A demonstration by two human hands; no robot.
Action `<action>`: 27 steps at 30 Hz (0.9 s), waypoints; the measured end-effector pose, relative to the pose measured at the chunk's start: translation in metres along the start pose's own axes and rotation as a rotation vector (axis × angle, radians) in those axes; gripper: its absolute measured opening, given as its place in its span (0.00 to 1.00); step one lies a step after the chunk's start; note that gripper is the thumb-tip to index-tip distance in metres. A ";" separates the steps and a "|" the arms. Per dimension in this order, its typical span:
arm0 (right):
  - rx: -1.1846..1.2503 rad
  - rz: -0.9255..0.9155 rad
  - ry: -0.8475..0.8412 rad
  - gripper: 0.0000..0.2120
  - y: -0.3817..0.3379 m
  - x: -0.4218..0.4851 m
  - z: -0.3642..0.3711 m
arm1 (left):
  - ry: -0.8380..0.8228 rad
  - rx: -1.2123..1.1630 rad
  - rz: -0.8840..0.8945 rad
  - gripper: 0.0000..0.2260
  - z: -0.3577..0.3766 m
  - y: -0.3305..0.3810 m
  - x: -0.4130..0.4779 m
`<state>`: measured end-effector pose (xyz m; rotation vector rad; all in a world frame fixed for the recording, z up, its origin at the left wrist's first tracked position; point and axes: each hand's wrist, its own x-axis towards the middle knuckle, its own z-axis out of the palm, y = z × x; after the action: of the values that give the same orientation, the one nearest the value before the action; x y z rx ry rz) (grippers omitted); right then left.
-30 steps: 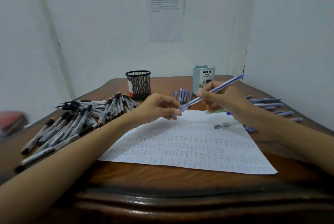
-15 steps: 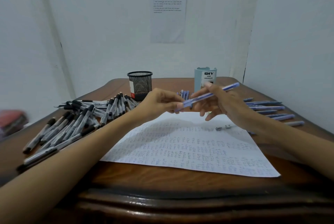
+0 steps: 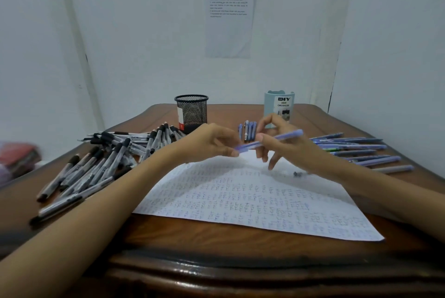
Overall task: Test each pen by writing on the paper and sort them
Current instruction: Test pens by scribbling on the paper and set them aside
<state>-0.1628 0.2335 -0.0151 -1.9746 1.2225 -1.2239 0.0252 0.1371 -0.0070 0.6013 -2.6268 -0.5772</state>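
Note:
A purple pen (image 3: pixel 277 139) is held nearly level above the far end of the white paper (image 3: pixel 252 199), which is covered in rows of small test marks. My right hand (image 3: pixel 279 146) pinches the pen's middle between thumb and fingers. My left hand (image 3: pixel 212 143) grips its left end, where the cap is. A small clear pen (image 3: pixel 298 173) lies on the paper under my right wrist.
A heap of black-capped pens (image 3: pixel 96 165) covers the table's left side. Purple pens (image 3: pixel 356 151) lie in a row at the right, and a few more purple pens (image 3: pixel 248 130) lie at the back. A black mesh cup (image 3: pixel 191 112) and a pale blue desk organizer (image 3: pixel 279 107) stand behind.
The pen has dropped from a steep upward tilt to nearly level. Both hands have stayed on it, and my right fingers have spread out below it.

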 end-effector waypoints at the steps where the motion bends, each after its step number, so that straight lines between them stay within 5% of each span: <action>1: -0.094 -0.028 0.062 0.05 0.001 0.007 -0.003 | 0.018 0.158 -0.023 0.10 -0.001 -0.006 0.001; 4: -0.565 -0.159 0.195 0.06 0.007 0.035 -0.015 | -0.019 0.413 -0.126 0.23 0.000 -0.025 -0.002; 10: -1.341 -0.087 -0.013 0.05 0.046 0.094 -0.020 | -0.109 0.405 -0.151 0.19 0.007 -0.031 -0.003; 17: -1.560 0.049 -0.134 0.08 0.074 0.120 -0.013 | -0.075 0.400 -0.102 0.16 0.002 -0.035 0.001; 27: -1.325 0.191 -0.099 0.15 0.062 0.097 -0.062 | -0.092 0.393 -0.087 0.16 0.001 -0.035 0.003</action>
<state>-0.2262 0.1206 0.0069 -2.5305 2.4401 -0.0744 0.0339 0.1072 -0.0233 0.8247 -2.8332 -0.1089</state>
